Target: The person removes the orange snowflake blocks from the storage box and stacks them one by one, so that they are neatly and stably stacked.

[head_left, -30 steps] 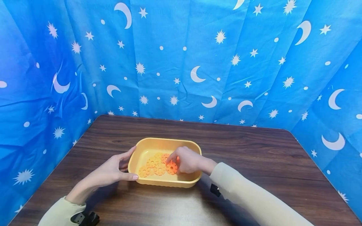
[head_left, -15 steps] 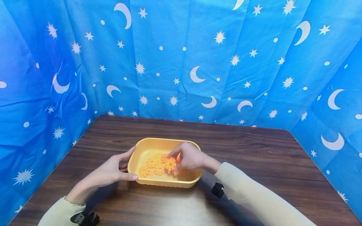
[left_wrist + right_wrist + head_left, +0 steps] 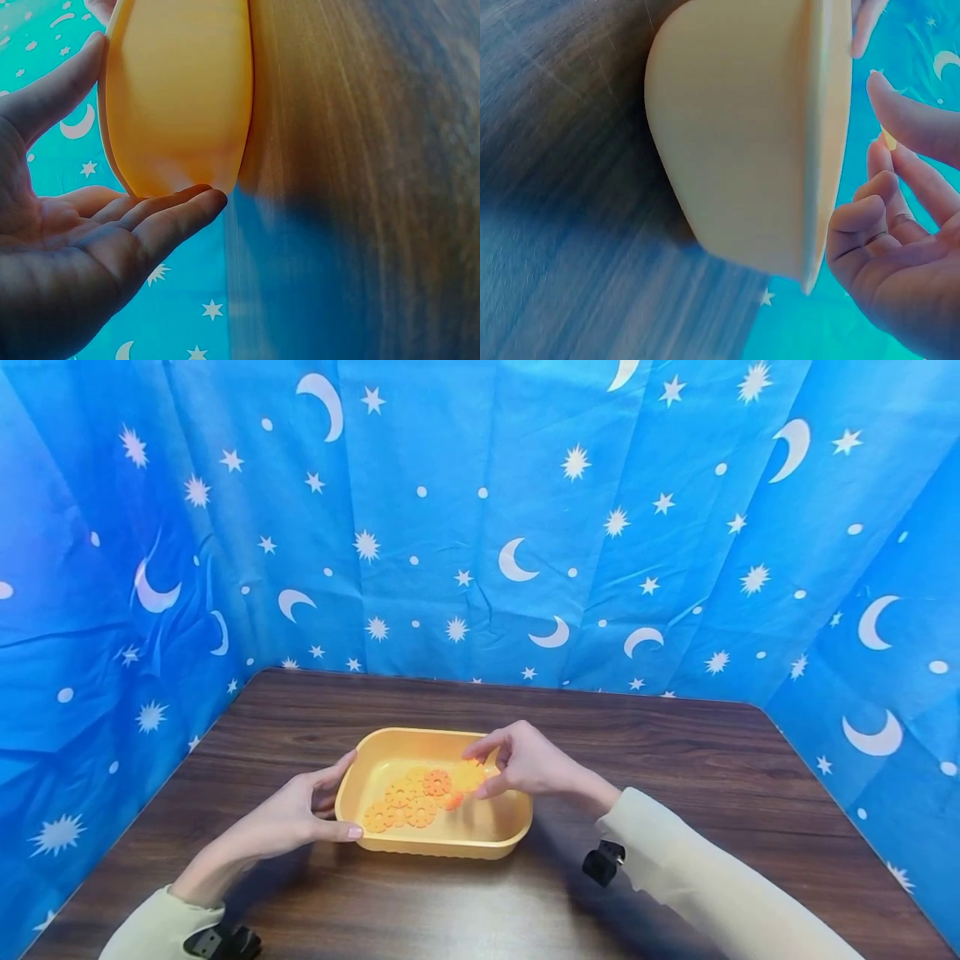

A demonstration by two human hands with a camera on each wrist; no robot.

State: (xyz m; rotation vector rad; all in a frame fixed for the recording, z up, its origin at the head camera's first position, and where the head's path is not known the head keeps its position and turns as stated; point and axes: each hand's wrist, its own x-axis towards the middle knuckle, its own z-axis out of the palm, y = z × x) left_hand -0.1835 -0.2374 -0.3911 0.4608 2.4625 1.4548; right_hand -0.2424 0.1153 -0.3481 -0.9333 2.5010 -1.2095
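Observation:
A yellow plastic tub [image 3: 435,850] rests on the table with several notched, flower-shaped plastic discs [image 3: 420,812] lying in it, orange and yellow-orange. Around its left end my left hand [image 3: 296,807] grips, thumb on the near corner and fingers toward the far one; the left wrist view shows the fingers against the tub's wall [image 3: 180,97]. Above the right part of the tub, my right hand [image 3: 540,764] pinches a yellow-orange disc [image 3: 470,777] between thumb and fingers. Only a small yellow edge of that disc [image 3: 889,139] shows in the right wrist view.
The dark wood-grain table [image 3: 675,777] extends around the tub on all sides. Blue cloth [image 3: 450,527] printed with moons and stars hangs behind the table and along both sides. A black wrist device [image 3: 603,862] sits under the right sleeve.
My right hand has lifted a disc from the pile and moved up and to the right with it. The left hand keeps its grip on the tub, which stays in place.

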